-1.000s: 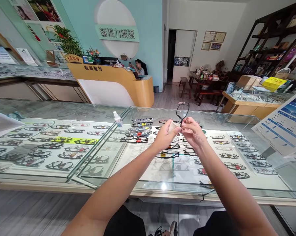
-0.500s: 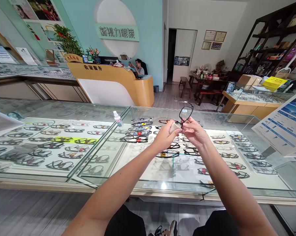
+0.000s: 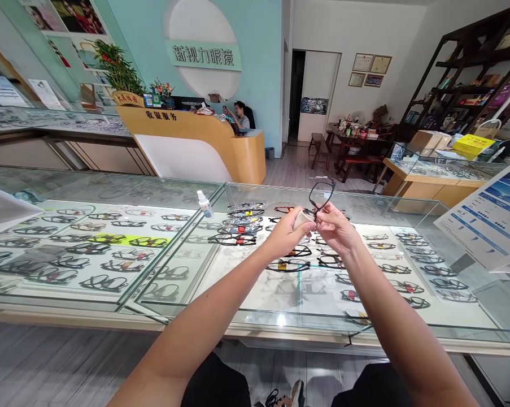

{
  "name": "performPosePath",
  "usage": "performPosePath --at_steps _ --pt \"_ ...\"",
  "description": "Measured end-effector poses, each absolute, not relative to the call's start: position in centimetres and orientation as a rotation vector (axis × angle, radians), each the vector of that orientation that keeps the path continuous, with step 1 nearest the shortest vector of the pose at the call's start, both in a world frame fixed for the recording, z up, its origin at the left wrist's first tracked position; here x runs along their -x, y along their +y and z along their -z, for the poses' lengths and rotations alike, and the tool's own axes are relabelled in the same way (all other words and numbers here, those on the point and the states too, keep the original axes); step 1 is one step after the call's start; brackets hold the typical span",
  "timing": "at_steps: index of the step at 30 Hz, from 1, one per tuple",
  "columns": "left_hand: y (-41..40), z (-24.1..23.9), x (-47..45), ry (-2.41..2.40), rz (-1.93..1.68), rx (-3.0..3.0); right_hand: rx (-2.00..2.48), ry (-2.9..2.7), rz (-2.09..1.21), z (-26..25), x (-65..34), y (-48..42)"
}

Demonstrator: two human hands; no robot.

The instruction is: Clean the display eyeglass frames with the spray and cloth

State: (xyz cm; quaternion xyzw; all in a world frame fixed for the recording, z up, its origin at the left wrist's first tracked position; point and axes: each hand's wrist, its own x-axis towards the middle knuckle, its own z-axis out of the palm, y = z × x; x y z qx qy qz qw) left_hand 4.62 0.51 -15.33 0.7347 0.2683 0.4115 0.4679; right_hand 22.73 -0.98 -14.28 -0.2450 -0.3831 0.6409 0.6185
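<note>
A pair of black-framed glasses [image 3: 322, 194] is held up over the glass display counter, one lens rim standing upward. My right hand [image 3: 338, 227] pinches the frame near its middle. In my left hand [image 3: 289, 230] is a pale beige cloth [image 3: 304, 217], folded between thumb and fingers and pressed against the lower part of the glasses. The other lens is hidden behind the cloth and fingers. Both hands nearly touch each other. On the countertop to their left stands a small white spray bottle [image 3: 204, 204] with a label.
Rows of glasses frames [image 3: 232, 239] lie in and on the glass display counter [image 3: 255, 316]. A printed sign [image 3: 487, 226] leans at the right. Beyond, a person [image 3: 241, 116] sits behind the wooden cashier desk [image 3: 187, 127]. Wooden benches and a table [image 3: 352, 133] stand farther back.
The glasses have turned slightly in the fingers, and the upper lens sits a touch differently. Both hands keep their hold in nearly the same place.
</note>
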Motion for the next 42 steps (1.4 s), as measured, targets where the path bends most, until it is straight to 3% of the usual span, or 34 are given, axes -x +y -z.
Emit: performPosePath --at_steps 22,42 --pt "0.8 15.4 -4.6 0.613 -0.962 -1.761 0.559 -0.91 -1.526 14.5 -22.9 -1.0" --pt "1.5 15.2 -4.4 0.689 -1.209 -1.487 0.683 -1.033 -1.445 13.9 -22.1 -1.6"
